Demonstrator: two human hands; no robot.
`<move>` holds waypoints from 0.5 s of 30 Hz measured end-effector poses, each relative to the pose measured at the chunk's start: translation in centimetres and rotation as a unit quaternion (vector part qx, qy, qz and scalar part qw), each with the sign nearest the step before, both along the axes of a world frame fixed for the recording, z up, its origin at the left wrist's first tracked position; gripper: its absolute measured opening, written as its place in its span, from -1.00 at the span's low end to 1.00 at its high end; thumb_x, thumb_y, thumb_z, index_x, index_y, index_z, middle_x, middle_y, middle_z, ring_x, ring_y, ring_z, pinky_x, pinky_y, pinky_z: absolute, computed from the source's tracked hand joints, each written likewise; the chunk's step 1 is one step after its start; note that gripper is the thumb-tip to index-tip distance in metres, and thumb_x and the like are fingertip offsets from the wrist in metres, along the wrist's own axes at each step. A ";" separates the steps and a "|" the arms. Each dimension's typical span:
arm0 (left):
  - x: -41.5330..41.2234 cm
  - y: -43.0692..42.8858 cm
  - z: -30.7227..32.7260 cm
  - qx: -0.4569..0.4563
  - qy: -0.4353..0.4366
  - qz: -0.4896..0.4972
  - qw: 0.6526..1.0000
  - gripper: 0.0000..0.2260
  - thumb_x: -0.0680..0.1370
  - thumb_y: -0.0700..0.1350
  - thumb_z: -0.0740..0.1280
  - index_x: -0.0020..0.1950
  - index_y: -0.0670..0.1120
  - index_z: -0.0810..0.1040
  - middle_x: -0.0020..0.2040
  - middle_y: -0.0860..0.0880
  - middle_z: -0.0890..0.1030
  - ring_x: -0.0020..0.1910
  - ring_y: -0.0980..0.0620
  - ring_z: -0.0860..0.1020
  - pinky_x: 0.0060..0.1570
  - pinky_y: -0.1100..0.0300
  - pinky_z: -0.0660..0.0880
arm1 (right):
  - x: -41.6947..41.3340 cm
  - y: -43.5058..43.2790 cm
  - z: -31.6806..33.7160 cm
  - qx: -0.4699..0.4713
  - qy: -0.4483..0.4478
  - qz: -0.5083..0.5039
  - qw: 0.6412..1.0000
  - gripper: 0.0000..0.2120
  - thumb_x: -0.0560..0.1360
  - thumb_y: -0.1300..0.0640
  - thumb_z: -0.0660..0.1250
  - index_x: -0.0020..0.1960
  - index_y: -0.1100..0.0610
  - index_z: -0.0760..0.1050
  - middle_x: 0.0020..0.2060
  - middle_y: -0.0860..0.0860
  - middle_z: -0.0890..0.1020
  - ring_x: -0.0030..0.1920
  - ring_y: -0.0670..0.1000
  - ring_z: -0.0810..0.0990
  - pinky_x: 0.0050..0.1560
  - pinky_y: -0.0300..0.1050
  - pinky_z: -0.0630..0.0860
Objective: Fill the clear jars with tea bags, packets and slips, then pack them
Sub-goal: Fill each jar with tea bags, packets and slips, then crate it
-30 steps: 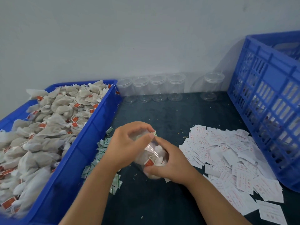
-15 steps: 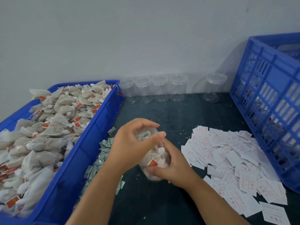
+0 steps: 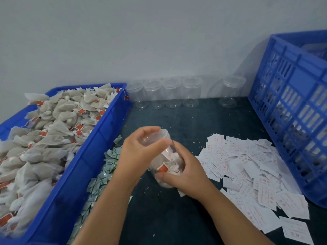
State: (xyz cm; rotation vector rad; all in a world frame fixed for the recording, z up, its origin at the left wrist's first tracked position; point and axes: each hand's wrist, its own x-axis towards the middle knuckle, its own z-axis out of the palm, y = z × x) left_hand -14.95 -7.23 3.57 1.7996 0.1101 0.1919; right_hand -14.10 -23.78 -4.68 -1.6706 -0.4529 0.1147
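Here, a clear jar of tea bags is held tilted at the middle of the worktop, the right hand wrapping its fingers round the base, the left hand curling its fingers over the top, which probably wants turning squarely against a firm base grip.

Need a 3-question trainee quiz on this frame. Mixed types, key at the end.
1. Pick one: what lies spread out just right of the right hand? A) loose lids B) white slips C) rolls of tape
2. True or false: the held jar, gripped at its top by the left hand, is empty.
3. Count: how many clear jars stand along the wall?

Key: 1) B. 2) False, tea bags show inside it. 3) Five.
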 end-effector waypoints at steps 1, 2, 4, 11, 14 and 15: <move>0.1 -0.1 0.0 -0.011 -0.006 0.000 1.000 -0.52 0.19 0.23 0.57 0.09 0.21 0.70 0.10 0.20 0.71 0.08 0.14 0.70 0.12 -0.02 0.66 | 0.1 -0.1 0.2 0.001 -0.004 0.000 1.000 -0.24 0.33 -0.11 0.67 0.43 -0.40 0.44 0.24 -0.29 0.69 0.17 -0.16 0.73 0.13 -0.26 0.61; 0.2 -0.1 0.0 -0.017 -0.011 0.000 1.000 -0.52 0.18 0.22 0.56 0.08 0.19 0.71 0.09 0.19 0.72 0.08 0.15 0.70 0.10 0.02 0.65 | 0.1 -0.1 0.5 0.003 -0.002 -0.001 1.000 -0.28 0.32 -0.12 0.67 0.38 -0.46 0.45 0.22 -0.33 0.68 0.16 -0.20 0.72 0.10 -0.33 0.59; 0.5 -0.2 -0.2 -0.023 -0.020 -0.006 1.000 -0.52 0.18 0.21 0.55 0.08 0.18 0.72 0.09 0.19 0.72 0.09 0.20 0.69 0.04 0.14 0.59 | 0.3 -0.2 0.7 -0.001 0.012 -0.002 1.000 -0.31 0.31 -0.15 0.66 0.34 -0.48 0.48 0.21 -0.35 0.68 0.18 -0.23 0.70 0.10 -0.40 0.56; 1.0 -1.3 -3.0 -0.173 -0.076 -0.025 0.982 -0.32 0.35 0.22 0.58 0.44 0.09 0.54 0.28 -0.14 0.68 0.25 -0.25 0.65 0.22 -0.22 0.58 | 0.3 -0.2 0.9 0.066 0.031 0.002 0.997 -0.44 0.41 -0.09 0.61 0.30 -0.45 0.51 0.24 -0.26 0.69 0.23 -0.13 0.71 0.14 -0.30 0.60; 1.0 -2.7 -5.4 -0.200 -0.089 -0.005 0.976 -0.19 0.40 0.47 0.45 0.45 -0.05 0.52 0.29 -0.28 0.64 0.25 -0.41 0.61 0.24 -0.34 0.54 | 0.0 0.0 0.6 0.056 -0.010 -0.039 0.998 -0.42 0.46 -0.13 0.57 0.39 -0.43 0.43 0.31 -0.30 0.64 0.30 -0.15 0.66 0.20 -0.33 0.56; 1.2 -3.0 -5.9 -0.196 -0.077 -0.001 0.978 -0.12 0.41 0.54 0.36 0.43 -0.13 0.54 0.26 -0.30 0.65 0.24 -0.41 0.61 0.23 -0.35 0.55 | 0.1 0.0 0.6 0.030 -0.033 -0.056 0.997 -0.39 0.46 -0.18 0.55 0.40 -0.48 0.38 0.33 -0.34 0.60 0.33 -0.19 0.63 0.22 -0.36 0.53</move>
